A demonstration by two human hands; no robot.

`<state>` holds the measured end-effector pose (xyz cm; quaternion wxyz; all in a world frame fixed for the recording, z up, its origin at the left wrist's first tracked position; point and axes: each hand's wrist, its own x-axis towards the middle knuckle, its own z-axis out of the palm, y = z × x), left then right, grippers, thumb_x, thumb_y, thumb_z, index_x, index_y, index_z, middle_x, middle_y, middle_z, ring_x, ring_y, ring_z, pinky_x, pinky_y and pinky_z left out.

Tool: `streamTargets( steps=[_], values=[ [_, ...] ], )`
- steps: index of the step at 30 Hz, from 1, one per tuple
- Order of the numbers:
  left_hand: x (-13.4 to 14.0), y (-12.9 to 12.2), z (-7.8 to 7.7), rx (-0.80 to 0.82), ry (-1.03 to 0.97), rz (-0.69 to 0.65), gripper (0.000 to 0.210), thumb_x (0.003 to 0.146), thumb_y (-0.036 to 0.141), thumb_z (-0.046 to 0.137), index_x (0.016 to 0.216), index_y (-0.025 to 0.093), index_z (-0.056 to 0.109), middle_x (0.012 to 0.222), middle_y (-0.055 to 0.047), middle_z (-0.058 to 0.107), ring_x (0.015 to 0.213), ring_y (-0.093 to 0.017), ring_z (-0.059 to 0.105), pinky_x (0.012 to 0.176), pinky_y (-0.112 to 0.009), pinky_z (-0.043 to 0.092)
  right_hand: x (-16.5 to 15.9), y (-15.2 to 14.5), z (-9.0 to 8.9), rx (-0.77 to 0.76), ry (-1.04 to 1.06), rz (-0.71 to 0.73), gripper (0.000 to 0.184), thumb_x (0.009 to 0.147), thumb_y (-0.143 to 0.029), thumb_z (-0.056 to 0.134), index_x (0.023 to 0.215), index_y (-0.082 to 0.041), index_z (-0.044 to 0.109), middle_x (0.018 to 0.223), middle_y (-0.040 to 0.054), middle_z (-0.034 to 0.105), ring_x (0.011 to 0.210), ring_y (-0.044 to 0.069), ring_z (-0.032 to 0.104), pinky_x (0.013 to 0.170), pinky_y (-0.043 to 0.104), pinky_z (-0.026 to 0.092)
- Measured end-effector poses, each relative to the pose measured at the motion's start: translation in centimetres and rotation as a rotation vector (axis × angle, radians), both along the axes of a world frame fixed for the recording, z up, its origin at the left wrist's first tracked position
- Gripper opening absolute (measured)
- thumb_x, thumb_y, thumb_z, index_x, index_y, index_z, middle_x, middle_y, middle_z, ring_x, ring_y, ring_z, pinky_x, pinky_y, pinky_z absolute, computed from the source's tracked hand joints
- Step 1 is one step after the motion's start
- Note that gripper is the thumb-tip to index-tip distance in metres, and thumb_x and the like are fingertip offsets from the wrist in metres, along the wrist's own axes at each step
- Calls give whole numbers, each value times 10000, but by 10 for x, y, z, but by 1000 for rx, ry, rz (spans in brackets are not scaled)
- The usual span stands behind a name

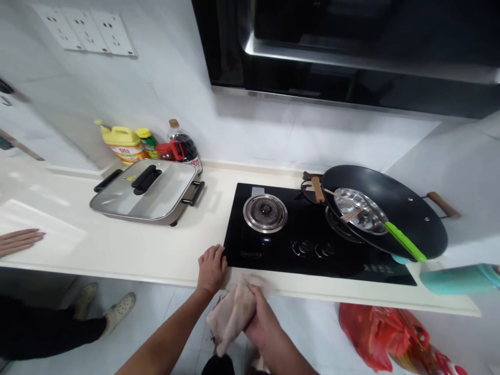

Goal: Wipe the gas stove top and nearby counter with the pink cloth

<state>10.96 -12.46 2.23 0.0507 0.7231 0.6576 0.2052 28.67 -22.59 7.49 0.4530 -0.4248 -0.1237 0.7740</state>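
In the head view my right hand (pixel 260 317) grips a pale, stained cloth (pixel 234 310), bunched and hanging in front of the counter's front edge. The cloth's upper part is blurred. My left hand (pixel 212 269) rests on the counter beside the front left corner of a black gas stove (pixel 281 255), fingertips touching its edge and nothing held. On the stove, a round burner (pixel 265 212) is uncovered at left. A black wok (pixel 414 208) sits over the right burner, holding a metal bowl (pixel 365 221), wooden chopsticks (pixel 353 214) and a green-handled utensil (pixel 404 240).
A lidded electric pan (pixel 172 182) stands left on the counter (pixel 156 245), before several bottles (pixel 125 146). Another person's hand (pixel 21 242) lies at far left. A teal bottle (pixel 457 278) lies at right. Red bags (pixel 375 333) are below; a range hood (pixel 332 78) hangs above.
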Motion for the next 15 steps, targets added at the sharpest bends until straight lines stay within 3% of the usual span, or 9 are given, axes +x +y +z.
streamTargets(
  steps=[4, 6, 7, 9, 10, 15],
  values=[
    [0, -2, 0, 22, -50, -11, 363, 1003, 294, 458, 1296, 199, 649, 1379, -153, 651, 1302, -308, 559, 1073, -498, 430, 9, 39, 30, -20, 113, 46, 551, 820, -592, 696, 1099, -119, 747, 973, 96, 770, 995, 268, 715, 863, 378, 573],
    [-1, -4, 0, 34, -71, -7, 352, 983, 279, 482, 1274, 204, 665, 1363, -153, 660, 1296, -312, 567, 1072, -504, 442, 32, 67, 33, 35, -40, 0, 597, 763, -591, 758, 1134, -124, 732, 1032, 102, 765, 1015, 271, 707, 904, 387, 558],
    [-2, -4, 1, 40, -80, -3, 344, 973, 275, 493, 1258, 210, 673, 1354, -150, 666, 1289, -314, 574, 1069, -507, 452, 48, 80, 29, 51, -177, -46, 614, 723, -579, 791, 1144, -137, 722, 1042, 98, 759, 1015, 274, 703, 915, 401, 553],
    [-5, -6, 1, 49, -96, 2, 331, 959, 272, 507, 1234, 225, 685, 1333, -140, 675, 1269, -312, 590, 1051, -503, 477, 84, 99, 16, 66, -678, -236, 613, 622, -533, 827, 1104, -170, 717, 952, 48, 729, 946, 257, 692, 890, 403, 551],
    [-7, -6, 2, 52, -103, 4, 330, 954, 272, 510, 1229, 230, 686, 1321, -137, 680, 1256, -310, 600, 1035, -499, 493, 103, 103, 8, 34, -804, -317, 620, 588, -493, 823, 1107, -175, 702, 945, 37, 703, 973, 264, 673, 936, 428, 532],
    [4, -4, 8, 72, -152, -67, 369, 953, 283, 511, 1287, 238, 663, 1387, -134, 646, 1319, -293, 580, 1075, -489, 495, 183, 77, -27, 55, -1105, -485, 389, 639, -423, 677, 952, -192, 696, 1143, 117, 650, 1267, 333, 527, 1192, 495, 336]
  ],
)
